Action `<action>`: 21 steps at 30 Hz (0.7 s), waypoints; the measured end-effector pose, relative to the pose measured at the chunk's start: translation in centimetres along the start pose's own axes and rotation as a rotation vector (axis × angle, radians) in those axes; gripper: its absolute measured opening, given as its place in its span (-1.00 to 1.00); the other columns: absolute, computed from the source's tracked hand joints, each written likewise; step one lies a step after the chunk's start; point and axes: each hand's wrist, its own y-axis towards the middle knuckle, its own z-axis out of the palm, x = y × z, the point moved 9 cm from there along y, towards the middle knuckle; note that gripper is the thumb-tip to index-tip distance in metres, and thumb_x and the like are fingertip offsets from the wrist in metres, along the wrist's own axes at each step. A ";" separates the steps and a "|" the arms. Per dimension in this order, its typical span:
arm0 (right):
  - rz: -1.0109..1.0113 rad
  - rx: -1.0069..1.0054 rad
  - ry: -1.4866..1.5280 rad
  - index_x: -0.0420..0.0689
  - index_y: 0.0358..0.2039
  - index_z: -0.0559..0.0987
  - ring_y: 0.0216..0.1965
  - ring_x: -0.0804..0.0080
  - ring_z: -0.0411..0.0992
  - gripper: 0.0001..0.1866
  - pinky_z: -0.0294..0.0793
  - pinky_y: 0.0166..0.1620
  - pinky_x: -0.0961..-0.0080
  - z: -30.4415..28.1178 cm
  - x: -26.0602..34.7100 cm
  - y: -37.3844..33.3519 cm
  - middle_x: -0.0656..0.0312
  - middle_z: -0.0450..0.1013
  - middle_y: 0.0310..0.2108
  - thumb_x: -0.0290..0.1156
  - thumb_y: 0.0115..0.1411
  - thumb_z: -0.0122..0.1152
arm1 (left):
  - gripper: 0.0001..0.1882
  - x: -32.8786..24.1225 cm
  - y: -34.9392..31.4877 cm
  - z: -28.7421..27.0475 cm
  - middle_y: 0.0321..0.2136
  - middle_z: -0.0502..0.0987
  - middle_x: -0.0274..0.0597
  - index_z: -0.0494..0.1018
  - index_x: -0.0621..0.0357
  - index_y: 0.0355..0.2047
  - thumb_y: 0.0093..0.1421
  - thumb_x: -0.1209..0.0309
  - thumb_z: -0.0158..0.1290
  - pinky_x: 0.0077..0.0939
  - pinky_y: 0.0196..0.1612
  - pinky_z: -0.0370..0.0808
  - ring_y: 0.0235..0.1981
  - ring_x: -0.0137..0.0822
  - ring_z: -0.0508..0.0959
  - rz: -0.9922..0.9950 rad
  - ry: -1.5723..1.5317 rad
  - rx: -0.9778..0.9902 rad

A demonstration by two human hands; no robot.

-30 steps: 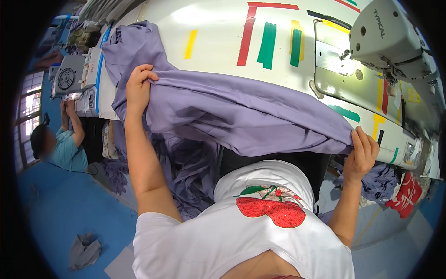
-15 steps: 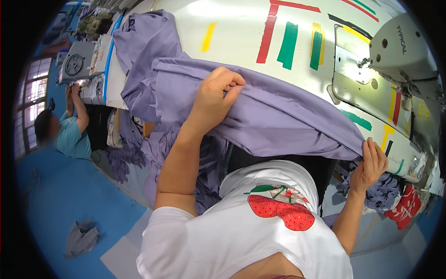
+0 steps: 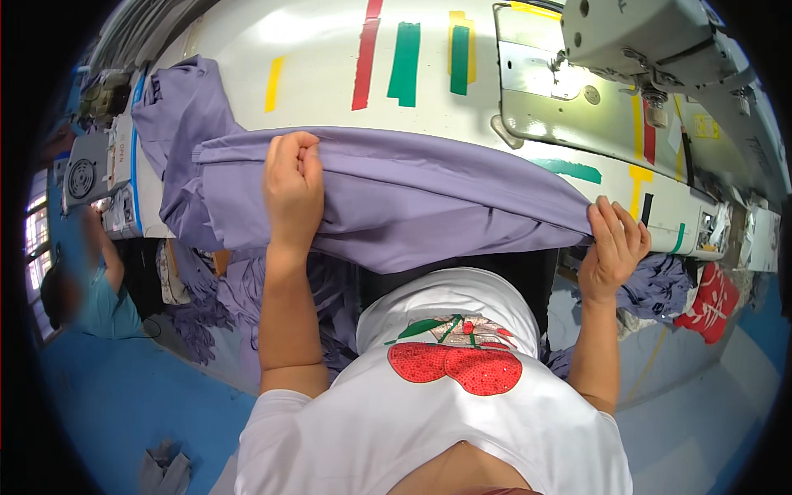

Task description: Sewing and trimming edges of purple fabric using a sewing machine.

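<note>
My left hand point(image 3: 294, 198): curled, pinching the fold along the cloth's far edge.
My right hand point(image 3: 615, 247): thumb and fingers gripping its narrow end.
Lavender cloth point(image 3: 429, 202): stretched between my hands over the sewing table's point(image 3: 330, 70) near edge, bunched left of my left.
Sewing machine point(image 3: 648, 33): ahead of my right, apart from the cloth.
Risk: a loosened pinch, or the overhang's weight, could skew the fold.

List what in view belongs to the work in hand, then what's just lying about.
In use:
- purple cloth, held by left hand and right hand
- white tabletop beneath
- sewing machine, probably; untouched

Apparently lying about:
- grey cloth on blue floor
- red patterned fabric, far right
</note>
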 end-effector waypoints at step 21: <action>0.000 0.060 0.210 -0.06 -0.12 0.64 0.00 0.31 0.44 -0.53 0.03 0.27 0.20 0.0 1.5 -1.4 0.28 0.55 -0.06 -0.63 -0.12 0.15 | -0.58 -1.0 -0.2 0.2 -0.29 0.41 -0.09 0.41 0.28 -0.19 0.06 0.28 0.29 -0.36 -0.22 0.42 -0.33 -0.20 0.42 -0.064 0.213 0.073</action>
